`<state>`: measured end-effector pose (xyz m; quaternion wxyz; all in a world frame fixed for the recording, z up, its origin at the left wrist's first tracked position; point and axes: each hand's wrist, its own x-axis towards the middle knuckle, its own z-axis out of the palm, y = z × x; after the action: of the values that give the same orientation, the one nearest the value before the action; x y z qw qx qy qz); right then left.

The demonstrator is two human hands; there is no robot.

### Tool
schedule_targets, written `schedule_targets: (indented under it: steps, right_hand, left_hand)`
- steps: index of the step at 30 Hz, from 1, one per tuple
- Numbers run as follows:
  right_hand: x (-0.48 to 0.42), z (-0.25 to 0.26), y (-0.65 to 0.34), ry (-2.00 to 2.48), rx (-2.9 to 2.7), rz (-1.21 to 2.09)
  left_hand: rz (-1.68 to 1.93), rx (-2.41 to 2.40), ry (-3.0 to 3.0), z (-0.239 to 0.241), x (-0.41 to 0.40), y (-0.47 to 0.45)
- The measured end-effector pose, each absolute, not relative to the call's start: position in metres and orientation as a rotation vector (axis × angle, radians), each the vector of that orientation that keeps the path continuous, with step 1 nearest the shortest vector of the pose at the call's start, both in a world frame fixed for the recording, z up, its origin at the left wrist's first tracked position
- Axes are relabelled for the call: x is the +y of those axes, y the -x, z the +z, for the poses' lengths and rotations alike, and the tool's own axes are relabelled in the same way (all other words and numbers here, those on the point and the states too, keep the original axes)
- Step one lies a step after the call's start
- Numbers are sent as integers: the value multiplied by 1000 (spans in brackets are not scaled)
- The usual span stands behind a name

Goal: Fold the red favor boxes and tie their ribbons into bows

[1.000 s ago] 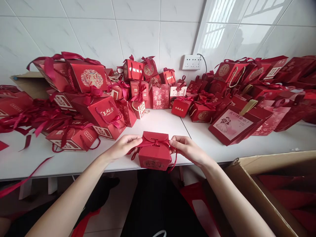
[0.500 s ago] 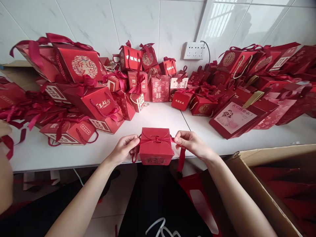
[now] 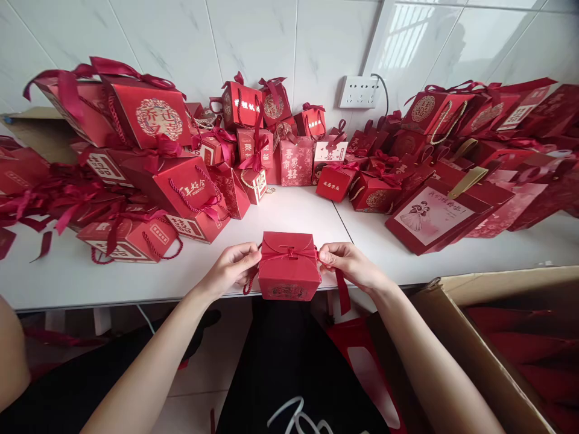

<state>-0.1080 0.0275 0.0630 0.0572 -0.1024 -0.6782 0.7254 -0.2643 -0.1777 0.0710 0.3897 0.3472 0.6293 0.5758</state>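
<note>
Gift boxes (image 3: 156, 117) piled left, a red box (image 3: 289, 285) at the table's (image 3: 49, 274) front edge, a carton (image 3: 502, 282) right.
Forearms stretched forward, my left hand (image 3: 233, 266) and right hand (image 3: 346, 262) pinch the ribbon (image 3: 344, 293) either side of the red box.

Single head-worn view, facing forward and down; red box (image 3: 289, 274) close, mid-frame; tiled wall (image 3: 256, 39) beyond.

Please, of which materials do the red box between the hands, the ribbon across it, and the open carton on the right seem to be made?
Red box: probably coated card, smooth with a soft sheen, its panels crisply folded.
Ribbon: likely satin fabric, its loose end hanging limp; the fibre cannot be told.
Open carton: apparently cardboard, matte brown, with a thick, worn edge.
</note>
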Motion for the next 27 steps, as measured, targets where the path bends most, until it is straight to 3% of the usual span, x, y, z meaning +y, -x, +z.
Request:
schedule_targets:
  steps: [6,16,27]
  right_hand:
    - [15,58,109,263,-1868,2412]
    - [1,78,91,438,-1972,2049]
    - [1,76,93,553,-1946,1981]
  left_hand:
    - [1570,1893,-1213,68,-179,262]
    - [1834,1830,-1110,62,-177,239]
    - [1635,2109,-1158,74,-171,226]
